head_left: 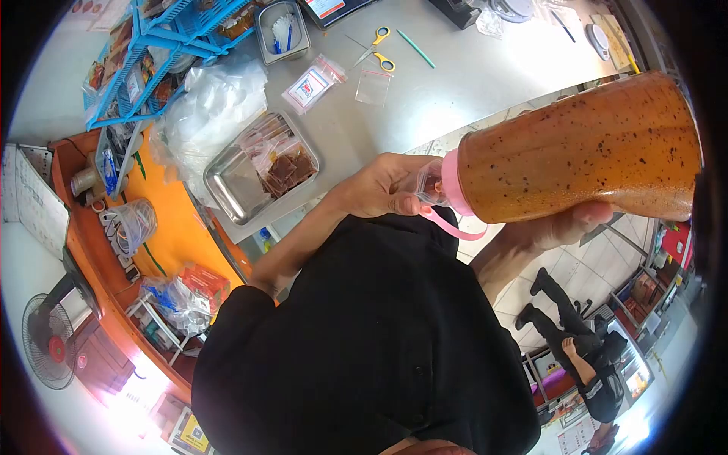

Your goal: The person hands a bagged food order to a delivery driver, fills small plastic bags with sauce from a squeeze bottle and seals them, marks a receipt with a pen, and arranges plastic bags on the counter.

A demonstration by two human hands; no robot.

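Observation:
A large clear bottle (576, 152), full of orange-brown sauce with dark specks, lies nearly level in front of my chest at the right. Its pink collar (453, 184) faces left, and a pink strap (461, 230) hangs in a loop from it. My right hand (565, 227) is wrapped round the bottle from below. At the mouth, my left hand (388, 186) pinches a clear plastic piece (431, 180), apparently a small bag, with some reddish-brown stuff in it. Left of that hand, a steel tray (227, 182) holds small packets of brown sauce (288, 171).
On the steel table (455, 83) lie yellow-handled scissors (375, 50), a green stick (416, 48), a flat clear zip bag (373, 87) and a labelled pack (312, 85). Clear plastic bags (216, 102) and a blue rack (171, 38) stand left. Another person (576, 341) is at lower right.

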